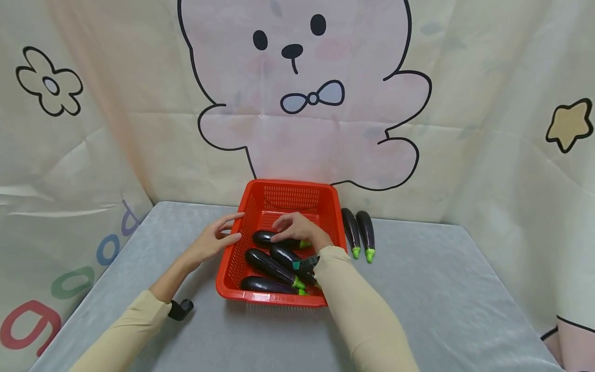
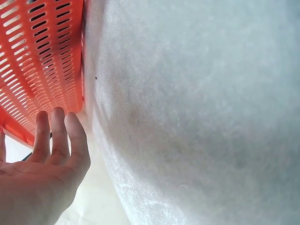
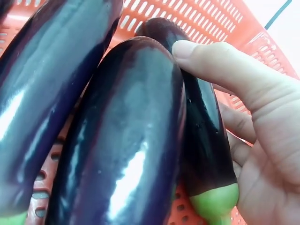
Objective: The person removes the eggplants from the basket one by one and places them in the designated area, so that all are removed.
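Observation:
Inside the red basket (image 1: 274, 298) lie several dark eggplants with green stem ends. My right hand (image 1: 302, 230) is over the farthest one (image 1: 262, 237). In the right wrist view, the thumb of that hand (image 3: 267, 108) presses one side of this eggplant (image 3: 204, 122) and the fingers curl behind it, partly hidden. A wider eggplant (image 3: 126, 136) lies right beside it. My left hand (image 1: 209, 245) is at the basket's left rim, fingers spread and relaxed. The left wrist view shows this hand (image 2: 47, 173) palm up beside the slotted wall (image 2: 42, 61).
Two more eggplants (image 1: 350, 232) (image 1: 366, 235) lie on the grey cloth-covered table (image 1: 418, 299), just right of the basket. A printed curtain (image 1: 153, 93) hangs behind the table and along both sides.

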Motion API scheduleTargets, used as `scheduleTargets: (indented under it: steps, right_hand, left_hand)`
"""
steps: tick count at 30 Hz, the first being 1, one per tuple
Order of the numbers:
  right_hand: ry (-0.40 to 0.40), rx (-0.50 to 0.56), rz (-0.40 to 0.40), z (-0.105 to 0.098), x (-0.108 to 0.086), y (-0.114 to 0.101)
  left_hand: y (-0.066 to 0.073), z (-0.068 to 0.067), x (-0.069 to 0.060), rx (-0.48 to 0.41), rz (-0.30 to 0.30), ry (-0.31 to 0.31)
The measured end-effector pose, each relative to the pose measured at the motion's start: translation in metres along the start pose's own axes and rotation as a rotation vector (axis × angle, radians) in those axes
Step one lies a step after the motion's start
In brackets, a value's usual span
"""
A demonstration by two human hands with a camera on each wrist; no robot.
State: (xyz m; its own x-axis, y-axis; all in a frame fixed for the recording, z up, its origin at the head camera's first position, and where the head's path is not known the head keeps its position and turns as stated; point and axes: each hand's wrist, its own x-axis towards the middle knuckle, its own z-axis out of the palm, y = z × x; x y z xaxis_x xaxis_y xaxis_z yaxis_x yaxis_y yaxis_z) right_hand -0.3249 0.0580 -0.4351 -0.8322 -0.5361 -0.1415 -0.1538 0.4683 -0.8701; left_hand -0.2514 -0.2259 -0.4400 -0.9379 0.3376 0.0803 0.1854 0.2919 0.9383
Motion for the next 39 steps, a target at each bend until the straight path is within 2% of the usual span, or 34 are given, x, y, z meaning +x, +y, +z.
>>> scheduleTargets:
  steps: [4,11,20,27,34,39]
  right_hand:
    - [-0.027,-0.032,0.005,0.0,0.0,0.0]
    - [-0.022,-0.031,0.007,0.001,0.001,0.0]
    - [0.079,-0.022,0.001,-0.002,-0.002,-0.007]
    - [0.147,0.053,0.008,-0.006,-0.001,-0.013]
    - [0.185,0.121,-0.027,-0.014,0.001,-0.022]
    - [0.199,0.225,-0.037,-0.018,0.0,-0.035]
  left_hand:
    - [-0.001,0.0,0.001,-0.006,0.009,-0.007]
    - [-0.002,0.0,0.001,-0.019,0.017,-0.01]
    - [-0.001,-0.001,0.001,-0.039,0.018,-0.027]
    - [-0.001,-0.001,0.001,-0.016,0.013,-0.015]
    - [-0.001,0.0,0.001,-0.019,0.024,-0.019]
    - [-0.002,0.0,0.002,-0.017,0.027,-0.021]
